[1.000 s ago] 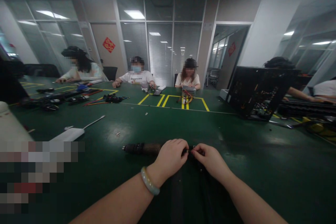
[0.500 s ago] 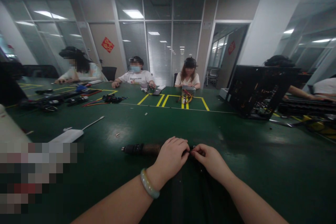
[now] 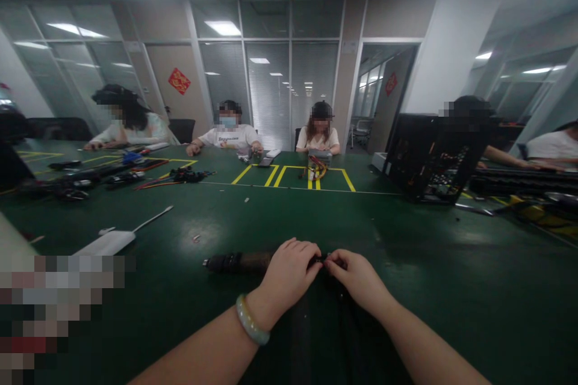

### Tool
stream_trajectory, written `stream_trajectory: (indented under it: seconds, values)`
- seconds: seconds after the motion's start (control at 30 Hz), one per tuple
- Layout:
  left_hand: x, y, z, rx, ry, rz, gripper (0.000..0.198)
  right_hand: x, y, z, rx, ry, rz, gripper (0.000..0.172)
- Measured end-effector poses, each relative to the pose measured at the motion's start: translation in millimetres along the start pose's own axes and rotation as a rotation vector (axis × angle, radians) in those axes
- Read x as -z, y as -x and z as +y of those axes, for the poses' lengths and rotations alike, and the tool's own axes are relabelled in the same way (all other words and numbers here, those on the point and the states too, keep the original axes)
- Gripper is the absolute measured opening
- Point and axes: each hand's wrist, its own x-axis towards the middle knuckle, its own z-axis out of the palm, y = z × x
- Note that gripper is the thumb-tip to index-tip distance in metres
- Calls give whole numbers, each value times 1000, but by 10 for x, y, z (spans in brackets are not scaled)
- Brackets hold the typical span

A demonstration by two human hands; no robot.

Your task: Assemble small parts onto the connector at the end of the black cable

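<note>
In the head view, a dark inline electric screwdriver (image 3: 253, 263) lies sideways on the green table, its narrow tip pointing left. My left hand (image 3: 289, 271), with a pale bangle on the wrist, is curled over its right part and covers that stretch. Close beside it, the bent fingertips of my right hand (image 3: 359, 280) pinch near the screwdriver's right end. What sits between those fingertips is small, dark and hidden.
Left of my hands, a white adapter (image 3: 108, 243) with a short cable rests on the table (image 3: 406, 325). Black cables (image 3: 185, 175) lie farther back left. An open black computer case (image 3: 419, 159) stands at the right. Several people sit around the table.
The whole view has shifted slightly, so everything appears a little further left. Both hands keep nearly the same pose at the screwdriver.
</note>
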Motion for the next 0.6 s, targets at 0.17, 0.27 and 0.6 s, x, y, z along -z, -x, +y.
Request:
stream_trajectory:
  seconds: [0.17, 0.27, 0.6]
  values:
    - [14, -7, 6, -13, -7, -33, 6, -11, -10, 34, 13, 29, 3, 20]
    - [12, 0, 0, -21, -8, -47, 8, -5, -3, 34, 10, 31, 3, 20]
    - [13, -5, 12, -17, -31, -46, 9, 22, 7, 17, -8, 43, -31, 23]
